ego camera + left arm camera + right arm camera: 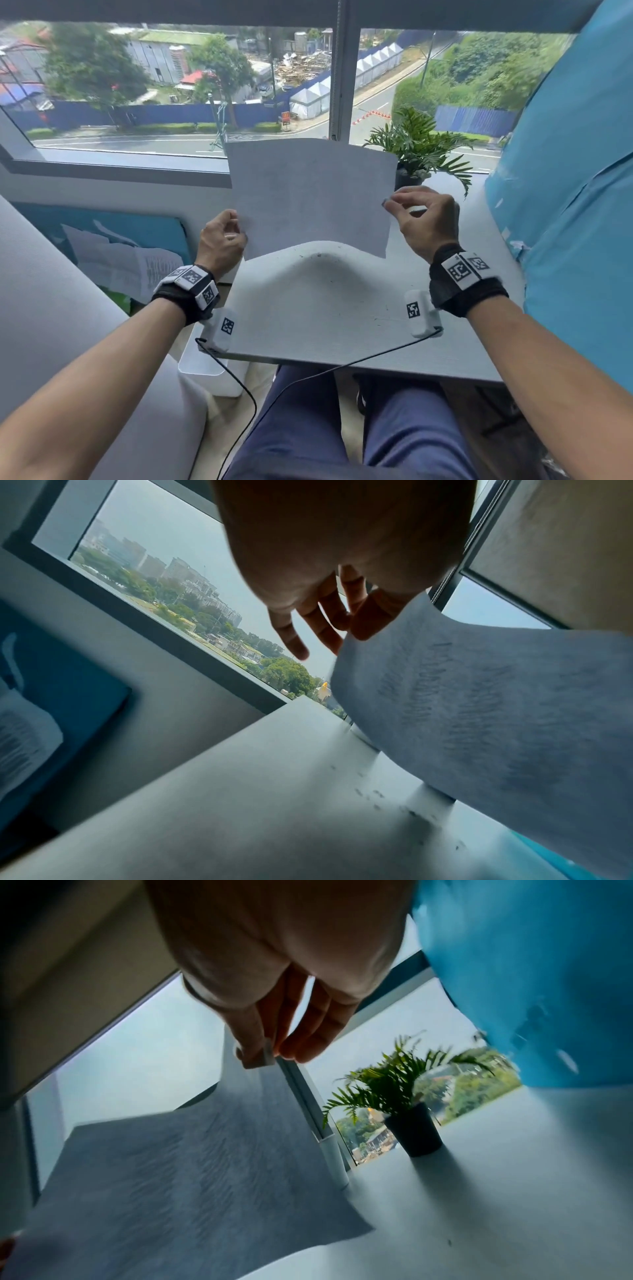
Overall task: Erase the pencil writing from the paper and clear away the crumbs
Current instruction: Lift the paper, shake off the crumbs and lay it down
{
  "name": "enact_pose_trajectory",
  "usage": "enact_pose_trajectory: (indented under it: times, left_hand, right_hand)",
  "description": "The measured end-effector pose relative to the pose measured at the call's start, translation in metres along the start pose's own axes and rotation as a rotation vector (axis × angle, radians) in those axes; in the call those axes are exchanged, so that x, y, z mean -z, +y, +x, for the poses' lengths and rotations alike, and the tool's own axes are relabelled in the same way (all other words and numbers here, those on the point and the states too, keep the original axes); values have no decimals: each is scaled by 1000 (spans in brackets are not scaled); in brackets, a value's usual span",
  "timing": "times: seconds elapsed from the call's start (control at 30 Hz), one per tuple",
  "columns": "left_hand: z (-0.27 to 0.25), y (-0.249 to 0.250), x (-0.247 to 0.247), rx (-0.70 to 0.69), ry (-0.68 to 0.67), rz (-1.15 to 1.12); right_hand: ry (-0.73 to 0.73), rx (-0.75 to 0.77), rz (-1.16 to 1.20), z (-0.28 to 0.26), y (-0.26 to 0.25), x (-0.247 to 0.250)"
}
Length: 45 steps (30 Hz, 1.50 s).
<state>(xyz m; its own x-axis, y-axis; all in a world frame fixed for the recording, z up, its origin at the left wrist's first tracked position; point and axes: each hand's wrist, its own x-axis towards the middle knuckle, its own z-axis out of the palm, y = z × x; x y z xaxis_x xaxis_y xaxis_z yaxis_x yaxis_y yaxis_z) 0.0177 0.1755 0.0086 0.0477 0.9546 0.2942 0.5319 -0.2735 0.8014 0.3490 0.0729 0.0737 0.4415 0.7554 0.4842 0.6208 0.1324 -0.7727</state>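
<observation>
I hold a white sheet of paper (311, 195) up off the grey desk (308, 308), tilted toward the window. My left hand (238, 228) pinches its lower left edge and my right hand (390, 205) pinches its right edge. From below, in the left wrist view, the paper (479, 710) shows faint grey lines of writing, with the left hand (349, 631) gripping its corner. The right wrist view shows the right hand (274, 1053) pinching the sheet (171, 1177); a small pale block sits at the thumb tip, unclear what. Dark eraser crumbs (320, 255) (369, 794) lie scattered on the desk under the paper.
A potted plant (418, 147) (411, 1123) stands at the back right by the window. A blue covered bulk (565, 171) borders the desk's right side. A white bin (209, 370) sits below the desk's left edge, and a black cable (308, 373) hangs along the front.
</observation>
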Motion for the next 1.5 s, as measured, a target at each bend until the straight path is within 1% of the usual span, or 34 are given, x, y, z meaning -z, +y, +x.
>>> enact_pose_trajectory:
  times: [0.07,0.13,0.2,0.27,0.3,0.33,0.4,0.47,0.5,0.53,0.6,0.67,0.7,0.73,0.8,0.87,0.9,0.93,1.0,1.07,1.1,1.13,1.17,1.2,1.23,1.27,1.3,1.37,1.4,1.47,1.5]
  left_hand:
    - [6,6,-3,22,-17,-49]
    - [13,10,-5,48,10,-104]
    - [20,12,-4,83,80,-170]
    - [26,14,-1,151,166,-220]
    - [29,15,1,185,181,-268]
    - [31,18,2,204,164,-324]
    - [33,26,1,191,68,-392]
    - [31,37,-6,183,-31,-409]
    - [30,44,-13,203,-50,-416]
    - [29,48,-20,242,-53,-424]
    - [28,54,-36,382,-73,-461]
    - [28,53,-50,535,-124,-526]
    - [27,54,-55,573,-149,-555]
    - [23,55,-61,578,-174,-569]
    - [14,59,-73,509,-196,-552]
    - [5,66,-87,427,-213,-548]
    - [1,69,-94,401,-229,-554]
    - [-3,75,-101,378,-250,-562]
    - [-9,86,-117,346,-290,-579]
    - [-17,97,-134,362,-343,-588]
    - [-20,102,-142,382,-405,-585]
    - [-23,105,-150,380,-503,-533]
    - [-28,109,-156,306,-641,-375]
    - [-34,114,-160,134,-782,-101]
    - [-42,118,-167,-81,-914,187]
    - [-53,126,-174,-309,-1006,410]
    - [-63,133,-182,-480,-1086,527]
    - [-86,149,-200,-696,-1221,570]
    - [-96,154,-213,-775,-1276,570]
    - [-114,160,-232,-890,-1338,595]
    - [-118,160,-238,-910,-1355,633]
  right_hand:
    - [-75,68,-17,3,-8,3]
    - [-90,97,-4,7,-11,6]
    - [-26,52,31,13,-7,12]
    - [33,-12,58,18,0,19]
    - [45,-29,64,18,3,22]
    - [51,-36,70,18,5,24]
    - [61,-59,92,18,6,28]
    - [44,-145,116,18,12,28]
    - [14,-195,102,18,17,27]
    - [-22,-237,70,17,23,25]
    - [-64,-341,66,12,31,21]
    - [-47,-444,172,2,32,22]
    - [-47,-500,247,-3,32,23]
    - [-66,-562,325,-9,32,25]
    - [-146,-673,506,-16,36,30]
    - [-181,-720,678,-18,42,37]
    - [-175,-728,744,-18,43,40]
    - [-159,-732,796,-17,42,42]
    - [-84,-714,788,-14,40,45]
    - [63,-653,623,-8,42,48]
    - [155,-601,512,-4,43,50]
    - [247,-544,406,0,45,54]
    - [328,-491,319,4,46,59]
    - [391,-447,251,9,48,64]
    - [439,-410,199,12,49,70]
    - [480,-366,157,15,50,76]
    - [516,-311,117,18,52,80]
    - [572,-156,42,21,55,85]
    - [589,-89,12,21,56,86]
    - [611,9,-31,21,55,88]
    - [616,49,-56,20,55,89]
